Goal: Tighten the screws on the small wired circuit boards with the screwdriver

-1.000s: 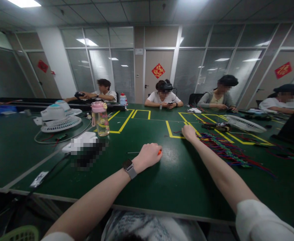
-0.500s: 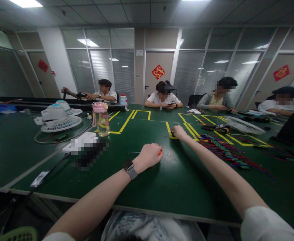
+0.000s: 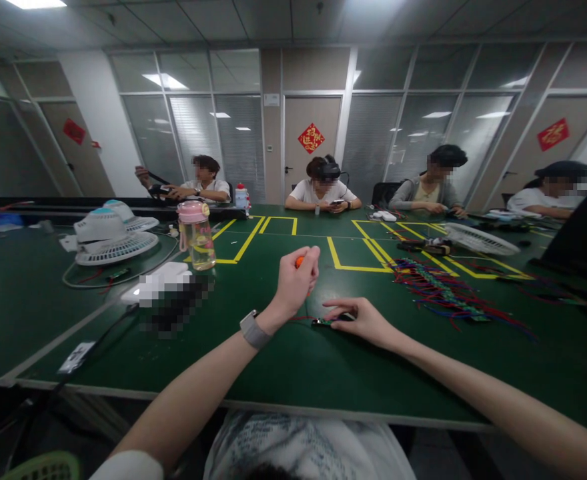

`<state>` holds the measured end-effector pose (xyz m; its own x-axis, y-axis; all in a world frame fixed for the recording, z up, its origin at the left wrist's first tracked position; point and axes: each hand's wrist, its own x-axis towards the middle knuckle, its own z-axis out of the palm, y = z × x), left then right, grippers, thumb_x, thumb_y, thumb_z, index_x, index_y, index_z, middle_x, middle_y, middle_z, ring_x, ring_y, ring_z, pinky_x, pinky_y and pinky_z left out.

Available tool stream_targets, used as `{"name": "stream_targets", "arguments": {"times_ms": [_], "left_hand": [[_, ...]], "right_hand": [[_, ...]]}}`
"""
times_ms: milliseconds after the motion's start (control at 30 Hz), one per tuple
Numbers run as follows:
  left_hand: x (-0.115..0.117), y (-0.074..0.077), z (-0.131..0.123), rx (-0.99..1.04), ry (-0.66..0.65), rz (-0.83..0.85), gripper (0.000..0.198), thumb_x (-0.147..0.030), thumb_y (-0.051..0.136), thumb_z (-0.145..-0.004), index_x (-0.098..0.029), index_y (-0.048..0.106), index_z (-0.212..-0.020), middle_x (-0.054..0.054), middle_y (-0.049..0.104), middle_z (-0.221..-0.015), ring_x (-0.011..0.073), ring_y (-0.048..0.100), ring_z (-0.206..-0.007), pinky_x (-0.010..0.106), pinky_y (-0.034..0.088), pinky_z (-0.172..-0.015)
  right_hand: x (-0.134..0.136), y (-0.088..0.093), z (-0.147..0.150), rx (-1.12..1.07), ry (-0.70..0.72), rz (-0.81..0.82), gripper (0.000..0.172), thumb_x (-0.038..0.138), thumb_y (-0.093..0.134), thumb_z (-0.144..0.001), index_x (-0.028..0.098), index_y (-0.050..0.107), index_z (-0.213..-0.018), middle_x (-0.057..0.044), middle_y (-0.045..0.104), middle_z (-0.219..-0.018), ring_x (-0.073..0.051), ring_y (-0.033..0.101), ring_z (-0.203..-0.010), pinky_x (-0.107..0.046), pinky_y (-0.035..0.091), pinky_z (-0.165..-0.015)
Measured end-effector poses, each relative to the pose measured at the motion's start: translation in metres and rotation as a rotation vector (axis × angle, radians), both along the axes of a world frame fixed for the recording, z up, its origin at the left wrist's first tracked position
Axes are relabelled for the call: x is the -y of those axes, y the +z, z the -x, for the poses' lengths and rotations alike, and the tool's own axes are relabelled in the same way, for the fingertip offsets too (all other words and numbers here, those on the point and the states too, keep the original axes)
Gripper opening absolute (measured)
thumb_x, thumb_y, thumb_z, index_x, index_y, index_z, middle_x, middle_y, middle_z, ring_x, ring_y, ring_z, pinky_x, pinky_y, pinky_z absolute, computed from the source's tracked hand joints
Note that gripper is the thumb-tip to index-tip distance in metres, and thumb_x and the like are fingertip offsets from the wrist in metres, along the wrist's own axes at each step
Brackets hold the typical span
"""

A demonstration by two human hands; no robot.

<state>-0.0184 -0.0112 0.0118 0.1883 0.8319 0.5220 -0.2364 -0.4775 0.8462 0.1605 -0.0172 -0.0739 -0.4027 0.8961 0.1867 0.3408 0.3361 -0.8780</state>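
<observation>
My left hand (image 3: pixel 296 280) is raised over the middle of the green table (image 3: pixel 253 360), its fingers wrapped round an orange-handled tool (image 3: pixel 299 262). The tool's shaft cannot be made out. To its right and nearer me, my right hand (image 3: pixel 366 321) pinches a small green circuit board (image 3: pixel 322 323) with something dark at its right end. The board lies low at the tabletop, and a thin red wire runs left from it, below my left hand.
Several circuit boards with red and blue wires (image 3: pixel 438 287) lie to the right. Yellow tape (image 3: pixel 363 269) marks the table. A pink-lidded bottle (image 3: pixel 196 237), white fans (image 3: pixel 116 237) and a white device (image 3: pixel 163 280) stand left. Several people sit across the table.
My right hand has come back toward me from the yellow tape, and the small board now shows at its fingers. My left hand has lifted and turned upright with the orange-handled tool.
</observation>
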Motion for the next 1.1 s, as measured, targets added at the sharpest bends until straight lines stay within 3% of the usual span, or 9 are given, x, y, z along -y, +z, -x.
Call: {"name": "stream_targets", "arguments": {"times_ms": [100, 200, 867, 1000, 1100], "left_hand": [[0.003, -0.002, -0.004, 0.207, -0.147, 0.150, 0.044, -0.046, 0.054, -0.081, -0.019, 0.031, -0.055, -0.010, 0.026, -0.041, 0.0019, 0.019, -0.031, 0.015, 0.015, -0.033], [0.004, -0.004, -0.006, 0.259, -0.163, 0.201, 0.044, -0.047, 0.057, -0.079, -0.019, 0.031, -0.056, -0.011, 0.025, -0.041, 0.0011, 0.018, -0.031, 0.014, 0.015, -0.032], [0.002, -0.011, -0.008, 0.232, -0.109, 0.200, 0.042, -0.043, 0.054, -0.082, -0.019, 0.031, -0.057, -0.011, 0.027, -0.041, 0.0017, 0.020, -0.030, 0.014, 0.016, -0.031], [0.000, -0.012, -0.009, 0.167, -0.218, 0.160, 0.038, -0.046, 0.047, -0.087, -0.018, 0.035, -0.064, -0.010, 0.030, -0.046, 0.0019, 0.021, -0.033, 0.014, 0.017, -0.034], [0.004, -0.013, -0.011, 0.076, -0.328, 0.095, 0.024, -0.040, 0.039, -0.091, -0.019, 0.043, -0.081, -0.007, 0.041, -0.060, 0.0029, 0.032, -0.042, 0.013, 0.026, -0.040]], "right_hand": [[0.009, 0.001, 0.012, -0.055, 0.035, 0.054, 0.049, 0.029, 0.073, -0.067, 0.014, 0.063, -0.112, -0.007, 0.074, -0.091, -0.022, 0.068, -0.088, -0.042, 0.051, -0.089], [0.010, -0.001, 0.019, -0.082, 0.059, 0.082, 0.048, 0.031, 0.074, -0.066, 0.014, 0.064, -0.110, -0.007, 0.074, -0.092, -0.022, 0.068, -0.088, -0.041, 0.052, -0.087], [0.012, -0.002, 0.020, -0.092, 0.060, 0.108, 0.043, 0.030, 0.075, -0.066, 0.012, 0.066, -0.105, -0.010, 0.073, -0.093, -0.023, 0.068, -0.090, -0.041, 0.051, -0.088], [0.011, -0.002, 0.021, -0.083, 0.059, 0.100, 0.040, 0.025, 0.072, -0.067, 0.010, 0.066, -0.104, -0.010, 0.073, -0.093, -0.022, 0.067, -0.090, -0.040, 0.050, -0.089], [0.012, -0.004, 0.022, -0.075, 0.046, 0.071, 0.036, 0.022, 0.071, -0.068, 0.010, 0.066, -0.102, -0.009, 0.072, -0.091, -0.021, 0.067, -0.087, -0.039, 0.051, -0.087]]}}
